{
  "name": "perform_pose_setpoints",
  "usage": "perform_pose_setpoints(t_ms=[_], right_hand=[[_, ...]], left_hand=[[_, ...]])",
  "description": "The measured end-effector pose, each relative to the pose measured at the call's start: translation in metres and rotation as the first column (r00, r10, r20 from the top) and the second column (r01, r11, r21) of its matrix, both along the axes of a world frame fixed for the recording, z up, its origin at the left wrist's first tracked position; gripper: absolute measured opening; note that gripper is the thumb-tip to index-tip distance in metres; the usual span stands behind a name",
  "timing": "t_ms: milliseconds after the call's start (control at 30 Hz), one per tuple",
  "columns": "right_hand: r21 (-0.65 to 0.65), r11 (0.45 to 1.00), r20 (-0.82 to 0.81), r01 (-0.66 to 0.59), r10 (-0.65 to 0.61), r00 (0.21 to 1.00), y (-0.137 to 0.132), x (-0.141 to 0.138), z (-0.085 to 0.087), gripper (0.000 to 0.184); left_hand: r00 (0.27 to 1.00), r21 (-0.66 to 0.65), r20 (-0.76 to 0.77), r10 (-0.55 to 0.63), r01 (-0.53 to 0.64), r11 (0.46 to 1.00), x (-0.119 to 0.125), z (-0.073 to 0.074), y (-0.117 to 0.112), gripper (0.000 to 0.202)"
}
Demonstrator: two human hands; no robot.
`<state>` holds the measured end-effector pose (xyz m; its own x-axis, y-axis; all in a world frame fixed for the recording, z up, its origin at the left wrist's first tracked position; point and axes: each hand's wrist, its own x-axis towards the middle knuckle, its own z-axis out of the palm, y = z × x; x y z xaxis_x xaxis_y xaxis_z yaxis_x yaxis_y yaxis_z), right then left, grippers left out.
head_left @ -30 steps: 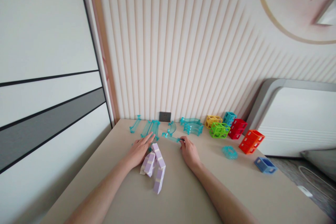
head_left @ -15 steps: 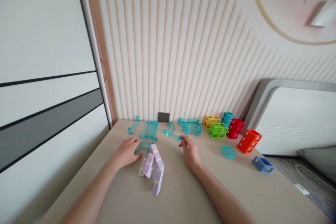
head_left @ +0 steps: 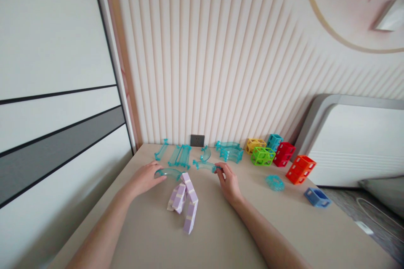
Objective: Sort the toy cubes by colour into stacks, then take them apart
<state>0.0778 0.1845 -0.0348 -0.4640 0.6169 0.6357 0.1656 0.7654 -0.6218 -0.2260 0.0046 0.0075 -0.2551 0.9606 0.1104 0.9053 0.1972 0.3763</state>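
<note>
Left fingers (head_left: 161, 179): curled round the left teal piece (head_left: 170, 172), nearer the table's (head_left: 221, 235) left edge; we risked its tip snagging the purple strip (head_left: 191, 212).
Right fingers (head_left: 221, 167): pinched the right teal piece (head_left: 205, 165), near the far edge; our end-only hold risked slipping.

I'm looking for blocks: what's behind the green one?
Behind the green block, a yellow block and a light-blue block show; their lower parts are partly covered.

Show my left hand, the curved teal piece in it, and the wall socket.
Left hand (head_left: 143, 178): head view, back of hand.
Curved teal piece (head_left: 171, 172): head view, its middle.
Wall socket (head_left: 197, 140): head view, faceplate.
</note>
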Motion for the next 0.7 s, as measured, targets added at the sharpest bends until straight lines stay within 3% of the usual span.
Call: perform_pose_setpoints(t_ms=[200, 300, 467, 600, 700], right_hand=[[0.035, 0.998, -0.009, 0.047, -0.046, 0.999, 0.001, 0.001, 0.000, 0.024], [0.058, 0.995, -0.049, 0.078, -0.075, 0.996, 0.002, 0.001, -0.001, 0.023], [0.089, 0.980, -0.172, 0.176, -0.158, 0.972, 0.004, 0.000, -0.001, 0.023], [0.094, 0.979, -0.233, 0.183, -0.157, 0.960, 0.001, 0.002, 0.001, 0.023], [0.114, 0.987, -0.227, 0.114, -0.086, 0.970, -0.004, 0.003, 0.002, 0.023]], left_hand=[[0.991, 0.196, 0.120, -0.058, 0.034, 0.980, -0.006, 0.012, 0.000, 0.039], [0.990, 0.384, 0.129, -0.052, -0.002, 0.923, 0.003, 0.012, 0.007, 0.040], [0.997, 0.602, 0.045, -0.066, 0.025, 0.798, 0.041, -0.008, 0.027, 0.039], [0.993, 0.589, 0.056, -0.104, 0.052, 0.806, 0.068, -0.025, 0.035, 0.044], [0.990, 0.609, 0.096, -0.107, 0.027, 0.792, 0.080, -0.030, 0.036, 0.044]])
